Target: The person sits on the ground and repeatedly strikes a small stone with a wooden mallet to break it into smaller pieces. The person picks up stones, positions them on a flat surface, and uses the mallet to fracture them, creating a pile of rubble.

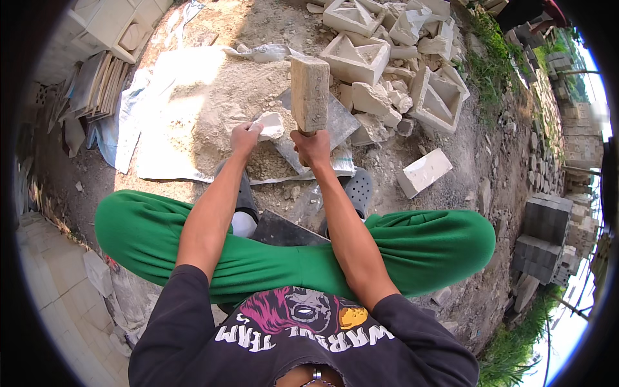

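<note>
Apparently, the work is midway: rubble (377, 103) lies heaped beyond the slab (342, 121), while one block (425, 173) to its right looks whole, perhaps left to do. The left hand (244, 138) has its fingers around a chunk (272, 126) by the slab's left edge; the right hand (313, 148) grips a mallet (309, 93).

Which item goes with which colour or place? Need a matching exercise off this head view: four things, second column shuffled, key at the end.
Things:
1. Mallet
2. White chunk
3. Trousers
4. Grey blocks

Colour or place:
A. Green
B. In the right hand
C. Stacked toward the picture's right edge
D. In the left hand

Pairs: 1-B, 2-D, 3-A, 4-C
</note>
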`<state>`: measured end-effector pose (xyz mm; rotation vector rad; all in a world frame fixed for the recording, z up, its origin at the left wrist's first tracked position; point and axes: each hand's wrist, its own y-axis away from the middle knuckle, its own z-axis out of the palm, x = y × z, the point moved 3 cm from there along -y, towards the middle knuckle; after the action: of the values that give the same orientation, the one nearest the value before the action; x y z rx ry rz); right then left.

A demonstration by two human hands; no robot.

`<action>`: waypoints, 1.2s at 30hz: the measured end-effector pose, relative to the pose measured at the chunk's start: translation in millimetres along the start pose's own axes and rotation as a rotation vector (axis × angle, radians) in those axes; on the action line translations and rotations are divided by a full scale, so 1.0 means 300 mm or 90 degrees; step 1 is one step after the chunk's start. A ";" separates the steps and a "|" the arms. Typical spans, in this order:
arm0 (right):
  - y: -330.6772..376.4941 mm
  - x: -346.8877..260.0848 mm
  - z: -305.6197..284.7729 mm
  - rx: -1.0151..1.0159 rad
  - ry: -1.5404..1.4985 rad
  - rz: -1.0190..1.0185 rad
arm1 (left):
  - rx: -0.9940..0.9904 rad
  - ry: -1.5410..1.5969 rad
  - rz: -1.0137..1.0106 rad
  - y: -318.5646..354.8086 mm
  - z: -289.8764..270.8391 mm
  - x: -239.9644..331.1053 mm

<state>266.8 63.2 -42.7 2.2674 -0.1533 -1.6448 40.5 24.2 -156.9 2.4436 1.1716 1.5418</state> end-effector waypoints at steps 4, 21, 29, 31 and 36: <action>-0.035 0.220 0.030 -0.124 0.217 0.125 | -0.007 -0.040 -0.036 0.045 -0.006 0.109; -0.071 0.240 0.010 -0.153 0.175 0.210 | -0.021 -0.097 -0.009 0.029 -0.018 0.152; -0.019 -0.126 -0.028 -0.032 0.054 0.029 | -0.026 -0.092 0.009 0.012 -0.032 0.090; -0.010 -0.066 0.010 0.004 0.065 -0.024 | -0.023 -0.099 0.028 0.002 -0.029 0.088; -0.030 0.165 0.035 -0.135 0.248 0.179 | -0.098 -0.125 -0.040 0.002 -0.010 0.161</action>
<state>272.1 55.8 -93.3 2.2323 -0.1828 -1.0104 49.5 51.8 -118.2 2.3701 1.0440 1.2887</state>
